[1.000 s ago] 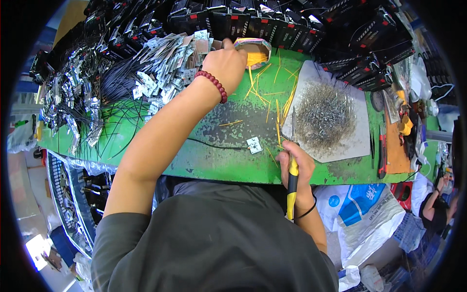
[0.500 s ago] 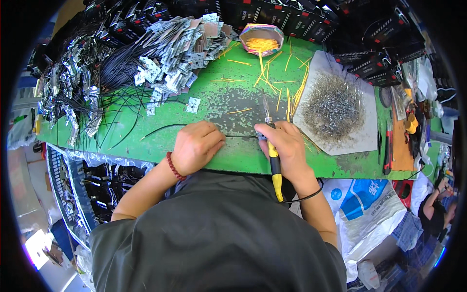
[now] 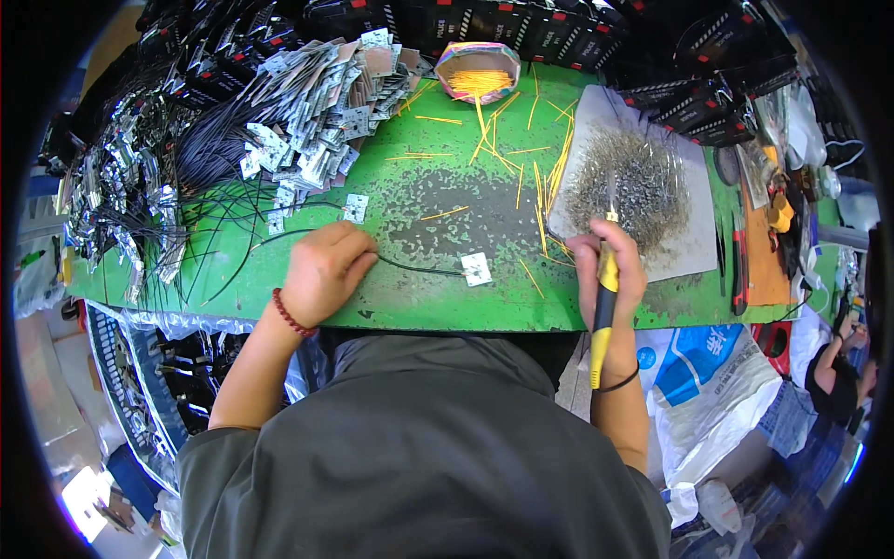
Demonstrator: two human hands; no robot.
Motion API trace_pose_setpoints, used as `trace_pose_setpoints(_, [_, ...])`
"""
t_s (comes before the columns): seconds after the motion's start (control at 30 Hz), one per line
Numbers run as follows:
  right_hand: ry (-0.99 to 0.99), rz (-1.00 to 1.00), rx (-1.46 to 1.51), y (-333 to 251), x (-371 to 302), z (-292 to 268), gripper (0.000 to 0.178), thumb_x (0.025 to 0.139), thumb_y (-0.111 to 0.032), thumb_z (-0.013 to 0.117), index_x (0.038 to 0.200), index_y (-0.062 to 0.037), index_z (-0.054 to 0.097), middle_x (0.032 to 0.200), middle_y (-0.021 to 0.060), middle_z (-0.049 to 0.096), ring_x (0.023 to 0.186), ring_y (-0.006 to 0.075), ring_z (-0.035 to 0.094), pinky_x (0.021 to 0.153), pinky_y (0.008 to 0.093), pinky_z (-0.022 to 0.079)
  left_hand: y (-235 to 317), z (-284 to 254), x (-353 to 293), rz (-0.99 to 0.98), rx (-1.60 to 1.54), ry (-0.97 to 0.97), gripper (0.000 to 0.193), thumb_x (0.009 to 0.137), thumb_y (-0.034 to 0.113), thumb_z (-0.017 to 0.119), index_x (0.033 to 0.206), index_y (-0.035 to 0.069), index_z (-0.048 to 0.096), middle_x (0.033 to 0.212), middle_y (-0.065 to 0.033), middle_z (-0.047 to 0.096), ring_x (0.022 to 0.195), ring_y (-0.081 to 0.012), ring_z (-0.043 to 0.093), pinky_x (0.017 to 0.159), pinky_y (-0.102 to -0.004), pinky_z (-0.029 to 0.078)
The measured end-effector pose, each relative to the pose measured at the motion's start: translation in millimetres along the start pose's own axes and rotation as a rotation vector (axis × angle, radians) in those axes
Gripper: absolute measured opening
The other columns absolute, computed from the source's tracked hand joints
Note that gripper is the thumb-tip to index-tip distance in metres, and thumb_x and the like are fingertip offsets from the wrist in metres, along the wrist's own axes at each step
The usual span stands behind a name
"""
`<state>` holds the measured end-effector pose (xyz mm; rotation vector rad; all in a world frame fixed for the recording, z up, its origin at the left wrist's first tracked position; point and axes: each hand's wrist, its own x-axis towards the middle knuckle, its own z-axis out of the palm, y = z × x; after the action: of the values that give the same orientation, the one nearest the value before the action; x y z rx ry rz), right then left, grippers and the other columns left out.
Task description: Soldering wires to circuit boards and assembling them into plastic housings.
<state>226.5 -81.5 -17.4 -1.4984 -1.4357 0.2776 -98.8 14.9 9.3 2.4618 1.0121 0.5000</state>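
My left hand (image 3: 321, 272) is closed in a pinch around a black wire (image 3: 416, 269) on the green workbench. At the wire's right end a small square white circuit board (image 3: 476, 269) lies on the bench. In my right hand (image 3: 626, 265) is a yellow-and-black soldering iron (image 3: 603, 312), held upright like a pen. Its tip reaches over the pale sheet (image 3: 694, 256) that bears a heap of dark, glinting solder bits (image 3: 633, 186). A second small board (image 3: 355, 208) rests just beyond my left hand.
At the far left are piled boards with black wires (image 3: 312, 112) and silvery strips (image 3: 130, 200). A patterned bowl (image 3: 478, 56) holds yellow wires, with several strewn around. Black boxes (image 3: 549, 37) line the back edge. Red-handled pliers (image 3: 739, 275) lie at right. Another person (image 3: 829, 373) sits far right.
My right hand has carried the soldering iron right, from the wire's end to the sheet with solder bits, uncovering the small board. My left hand has shifted slightly left, still on the wire.
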Motion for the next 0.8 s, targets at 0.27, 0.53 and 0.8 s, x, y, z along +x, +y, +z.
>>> trace_pose_setpoints(0.27, [-0.048, 0.038, 0.114, -5, -23, -5, 0.023, 0.089, -0.013, 0.065, 0.109, -0.0024, 0.06, 0.073, 0.0062, 0.068, 0.071, 0.0201, 0.062, 0.071, 0.032, 0.046, 39, 7, 14, 0.103, -0.047, -0.049, 0.019, 0.071, 0.007, 0.074, 0.087, 0.006, 0.065, 0.081, -0.011, 0.062, 0.074, -0.0288, 0.062, 0.063, -0.0372, 0.05])
trace_pose_setpoints(0.53, [-0.05, 0.039, 0.188, -3, -27, -13, 0.026, 0.092, -0.012, 0.059, 0.115, 0.0004, 0.057, 0.074, 0.0097, 0.067, 0.068, 0.0175, 0.066, 0.065, 0.0289, 0.05, 61, 55, 31, 0.247, -0.112, -0.009, 0.022, 0.07, 0.007, 0.073, 0.09, 0.009, 0.065, 0.097, -0.0055, 0.062, 0.087, -0.0243, 0.06, 0.075, -0.0355, 0.046])
trace_pose_setpoints(0.8, [0.048, -0.059, 0.131, 0, -30, -17, 0.033, 0.095, -0.014, 0.056, 0.124, 0.0018, 0.051, 0.068, 0.0099, 0.065, 0.06, 0.0177, 0.065, 0.059, 0.0282, 0.049, 48, 13, 110, 0.303, -0.069, 0.018, 0.013, 0.077, 0.003, 0.067, 0.089, 0.004, 0.062, 0.087, -0.0125, 0.061, 0.082, -0.0321, 0.061, 0.068, -0.0405, 0.05])
